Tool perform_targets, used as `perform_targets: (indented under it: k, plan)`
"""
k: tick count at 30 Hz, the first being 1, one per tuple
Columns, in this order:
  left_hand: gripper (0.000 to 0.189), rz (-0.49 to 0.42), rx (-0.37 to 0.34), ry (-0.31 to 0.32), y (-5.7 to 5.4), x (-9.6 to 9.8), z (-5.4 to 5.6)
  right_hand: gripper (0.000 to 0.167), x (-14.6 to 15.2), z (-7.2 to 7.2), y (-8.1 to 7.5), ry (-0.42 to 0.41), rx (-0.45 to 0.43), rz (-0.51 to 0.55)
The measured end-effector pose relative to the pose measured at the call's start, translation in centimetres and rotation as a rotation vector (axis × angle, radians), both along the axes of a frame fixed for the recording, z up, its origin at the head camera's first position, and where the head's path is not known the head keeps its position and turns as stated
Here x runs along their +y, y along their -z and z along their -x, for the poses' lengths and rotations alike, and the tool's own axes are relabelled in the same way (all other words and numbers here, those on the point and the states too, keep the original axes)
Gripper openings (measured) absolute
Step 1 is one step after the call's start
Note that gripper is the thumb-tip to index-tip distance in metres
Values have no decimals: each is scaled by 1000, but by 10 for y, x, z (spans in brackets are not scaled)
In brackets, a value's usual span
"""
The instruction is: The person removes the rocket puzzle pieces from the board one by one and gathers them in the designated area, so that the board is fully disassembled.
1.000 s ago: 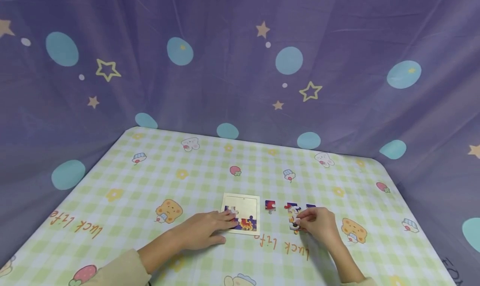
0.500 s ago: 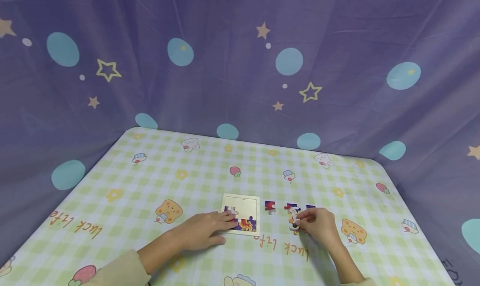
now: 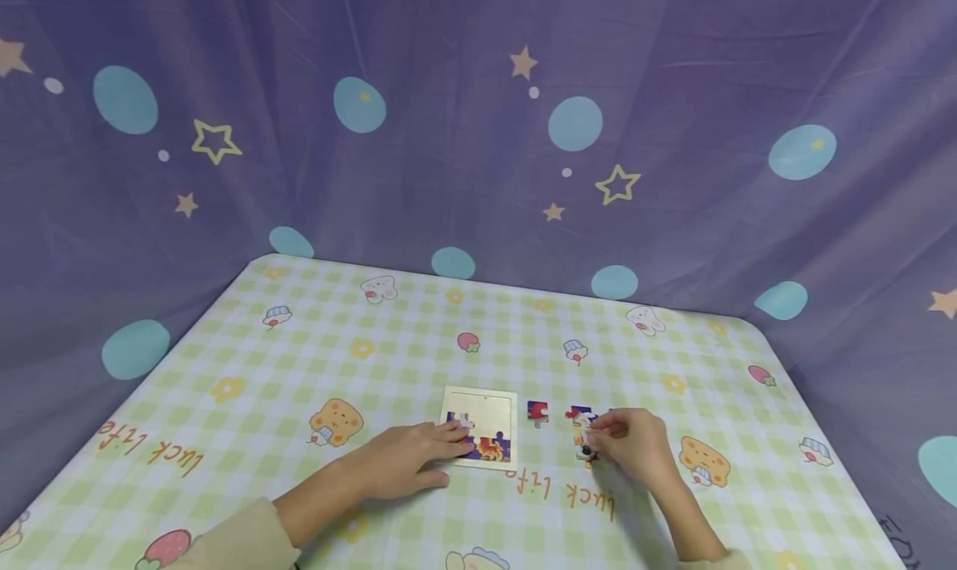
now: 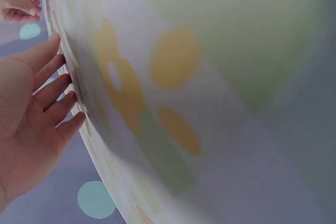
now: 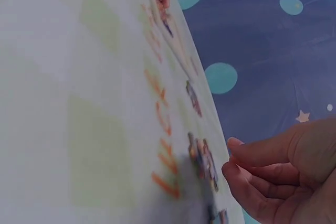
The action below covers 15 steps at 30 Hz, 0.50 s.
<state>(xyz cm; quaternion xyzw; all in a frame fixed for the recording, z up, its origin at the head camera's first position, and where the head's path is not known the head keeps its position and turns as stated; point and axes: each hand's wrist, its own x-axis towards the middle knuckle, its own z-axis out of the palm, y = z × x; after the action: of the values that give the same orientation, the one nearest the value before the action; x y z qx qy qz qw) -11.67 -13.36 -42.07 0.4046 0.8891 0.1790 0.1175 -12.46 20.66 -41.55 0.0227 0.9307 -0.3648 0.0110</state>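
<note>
My left hand (image 3: 407,460) lies with extended fingers over the left side of a pale puzzle tray (image 3: 484,392), its fingertips covering part of the joined jigsaw pieces (image 3: 491,449) at the bottom. In the left wrist view its fingers (image 4: 55,95) run along the tray's edge. My right hand (image 3: 635,449) is over the loose jigsaw pieces (image 3: 582,425) to the tray's right. Seen from the right wrist, its thumb and forefinger (image 5: 233,177) are bent close together beside these pieces (image 5: 202,156), with a narrow gap and no piece visible between the tips.
Another loose red and purple piece (image 3: 537,411) lies between the tray and the right hand. One more piece (image 3: 613,410) shows just behind the right hand, mostly covered. The table wears a green checked cloth (image 3: 419,337), and a purple curtain (image 3: 449,179) hangs behind it.
My right hand has shifted slightly upward in the head view, covering more of the piece behind it and baring more of the dark patch below its fingertips. The left hand stays in place.
</note>
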Motion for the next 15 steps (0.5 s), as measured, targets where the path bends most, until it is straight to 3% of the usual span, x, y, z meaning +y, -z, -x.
perform_targets:
  k: [8, 15]
  plan:
    - [42, 6, 57, -9, -2, 6, 3, 7, -19, 7, -5, -91, 52, 73]
    - [38, 11, 114, 6, -5, 10, 2, 9, -46, 16, -7, -157, 85, 74]
